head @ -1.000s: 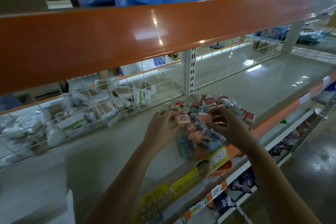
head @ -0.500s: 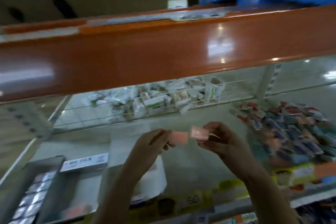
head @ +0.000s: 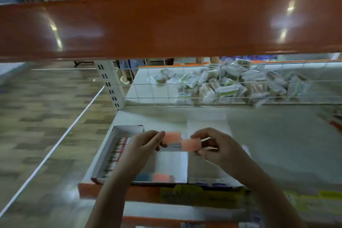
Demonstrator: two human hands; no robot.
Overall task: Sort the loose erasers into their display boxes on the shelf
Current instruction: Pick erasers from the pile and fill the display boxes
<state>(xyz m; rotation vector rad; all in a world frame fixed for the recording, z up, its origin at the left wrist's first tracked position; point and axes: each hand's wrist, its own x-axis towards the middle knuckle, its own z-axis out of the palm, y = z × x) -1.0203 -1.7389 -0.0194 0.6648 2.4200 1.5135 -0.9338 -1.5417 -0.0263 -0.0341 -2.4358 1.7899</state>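
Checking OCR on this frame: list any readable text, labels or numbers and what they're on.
None can be read.
Yellow strip on the shelf's front edge: dark print, blurred.
Right box front edge: purple marks, blurred.
Left box back flap: no legible print.
Pink erasers, one in the left hand at, one in the right hand at: no print visible.
White packets behind the wire grid: green marks, too small.

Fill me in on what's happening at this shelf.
A person is sorting erasers. The left hand pinches one pink eraser and the right hand pinches another pink eraser, both held in the air over open display boxes at the shelf's left end. Neither eraser has been put down yet. One box already holds a row of items along its left side, and a pink piece lies near its front. White packets are heaped behind a wire divider.
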